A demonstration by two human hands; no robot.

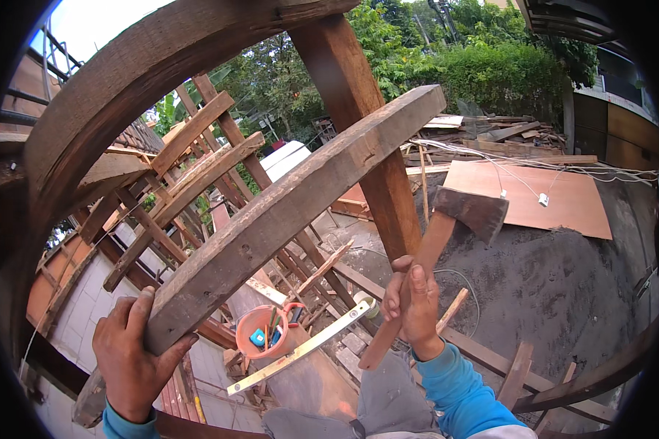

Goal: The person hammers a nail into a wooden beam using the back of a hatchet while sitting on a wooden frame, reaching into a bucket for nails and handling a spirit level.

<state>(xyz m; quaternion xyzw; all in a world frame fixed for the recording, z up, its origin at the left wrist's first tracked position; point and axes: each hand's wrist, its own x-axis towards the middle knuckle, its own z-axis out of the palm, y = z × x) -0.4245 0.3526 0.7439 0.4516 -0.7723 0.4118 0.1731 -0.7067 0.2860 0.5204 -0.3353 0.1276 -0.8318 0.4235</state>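
A thick, weathered wooden beam (293, 201) slants from the lower left up to the upper right, across a reddish upright post (388, 190). My left hand (133, 351) is closed round the beam's lower-left part, thumb on the near side and fingers over the top edge. In my right hand (415, 301) is a hatchet (438, 240), gripped partway down its wooden handle. Its dark metal head points up, with the blade edge facing right. The hatchet is just right of the post and apart from the beam.
Another heavy beam (161, 47) arches overhead. Below hang or stand an orange bucket (247, 344) of tools and a yellow spirit level (300, 353). Timber framing (187, 135) fills the left. Dark sand (520, 293), a pinkish board (527, 197) with cables, and stacked planks (509, 132) lie right.
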